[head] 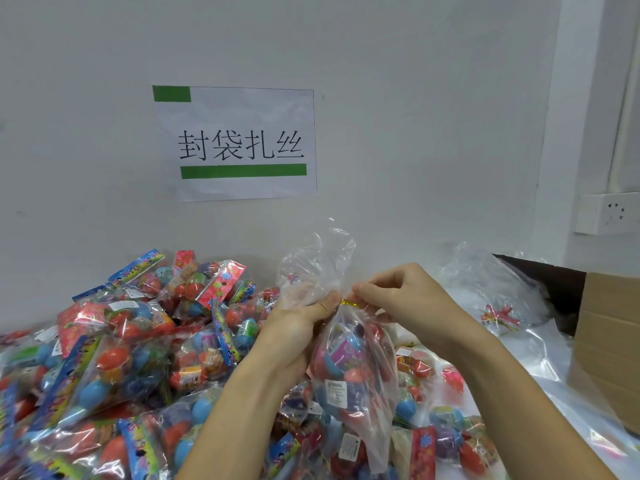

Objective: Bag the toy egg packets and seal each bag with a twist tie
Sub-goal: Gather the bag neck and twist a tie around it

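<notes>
Nearest the camera, a clear plastic bag (349, 368) filled with colourful toy egg packets hangs in the air between both hands, above the heap. The left hand (298, 327) clenches round the gathered neck of the bag, thumb pressed across it. The right hand (398, 296) pinches a thin gold twist tie (348, 303) at that neck with thumb and fingertips. The step in hand looks like the sealing of this bag. The next move probably calls for several tight turns of the tie while the neck is kept bunched. Beyond and to the left lies a large pile of loose egg packets (114, 341), not yet bagged. Farther right lie empty clear bags (495, 292) and a brown cardboard box (609, 341), its contents hidden. On the white wall hangs a paper sign (239, 143).
</notes>
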Demonstrator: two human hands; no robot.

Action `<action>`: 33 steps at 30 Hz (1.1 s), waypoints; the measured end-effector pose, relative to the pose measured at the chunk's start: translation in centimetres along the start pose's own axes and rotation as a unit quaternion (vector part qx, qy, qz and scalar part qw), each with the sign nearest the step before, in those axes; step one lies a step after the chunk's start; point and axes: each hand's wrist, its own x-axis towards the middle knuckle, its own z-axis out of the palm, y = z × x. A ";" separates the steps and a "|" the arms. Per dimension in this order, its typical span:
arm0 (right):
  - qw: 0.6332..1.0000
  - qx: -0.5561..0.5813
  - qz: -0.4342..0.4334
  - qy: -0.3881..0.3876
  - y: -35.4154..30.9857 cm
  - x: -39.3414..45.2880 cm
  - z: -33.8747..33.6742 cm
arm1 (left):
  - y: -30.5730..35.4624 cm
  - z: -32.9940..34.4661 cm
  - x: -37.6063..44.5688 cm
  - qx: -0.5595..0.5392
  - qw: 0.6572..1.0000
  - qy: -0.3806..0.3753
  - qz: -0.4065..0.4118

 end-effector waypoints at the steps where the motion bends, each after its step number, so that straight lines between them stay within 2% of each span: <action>1: 1.000 -0.002 0.007 -0.010 0.0 0.0 -0.1 | 0.0 -0.1 0.1 0.003 1.000 0.001 0.000; 8: 0.995 0.007 0.074 -0.069 0.3 0.0 -0.7 | -0.2 -0.2 0.1 0.032 0.999 -0.012 0.004; 17: 0.995 0.001 0.070 -0.067 0.0 -0.1 -0.2 | -0.1 -0.2 0.1 0.058 0.998 -0.008 0.025; 22: 0.992 -0.086 0.061 -0.075 -0.5 -0.4 -0.4 | -0.4 -0.6 0.4 0.119 0.991 -0.022 0.048; 24: 0.987 -0.127 0.053 -0.082 -0.6 -0.4 -0.3 | -0.5 -0.5 0.4 0.150 0.987 -0.006 0.047; 26: 0.979 -0.177 0.041 -0.089 -0.8 -0.6 -0.2 | -0.8 -0.5 0.5 0.154 0.987 0.010 0.034; 33: 0.950 -0.307 0.000 -0.060 -0.9 -0.4 0.2 | -0.8 -0.5 0.3 0.148 0.989 -0.023 0.018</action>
